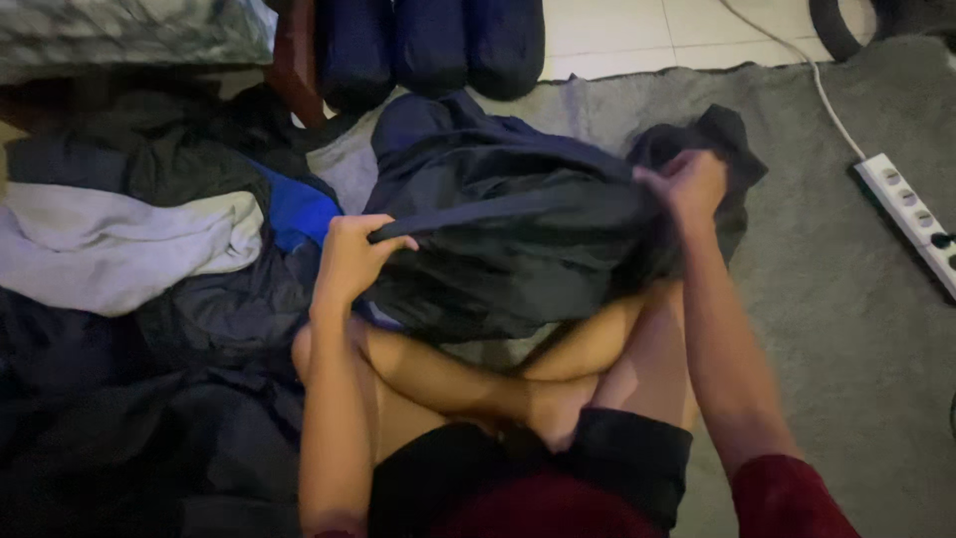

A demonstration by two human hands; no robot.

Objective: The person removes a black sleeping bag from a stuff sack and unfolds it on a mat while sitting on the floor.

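A heap of clothes [149, 329] covers the floor on the left: a pale grey sweatshirt [119, 244] lies on top of darker garments, and a bright blue piece [299, 209] shows at the heap's right side, just beside the left hand. Above the heap, at the top left, the corner of a patterned mattress [129, 30] is visible, and three dark blue rolled bundles [428, 45] stand side by side at the far edge of the grey rug [846, 329].

The person sits cross-legged near the left edge of the rug. The left hand [351, 261] grips the near left edge of a dark garment [508, 249], with the fingers curled over the hem and pressed together, the thumb beneath. The garment is stretched between both hands over the crossed legs, and its far part bunches up in navy folds on the rug.

The right hand [689, 186] is raised at the garment's right end, closed in a fist on the cloth; its fingers are blurred, so how each one lies cannot be told.

Further right, a white power strip [911, 219] lies near the right edge of the rug, its white cable [797, 60] running towards the tiled floor [687, 30] at the top.
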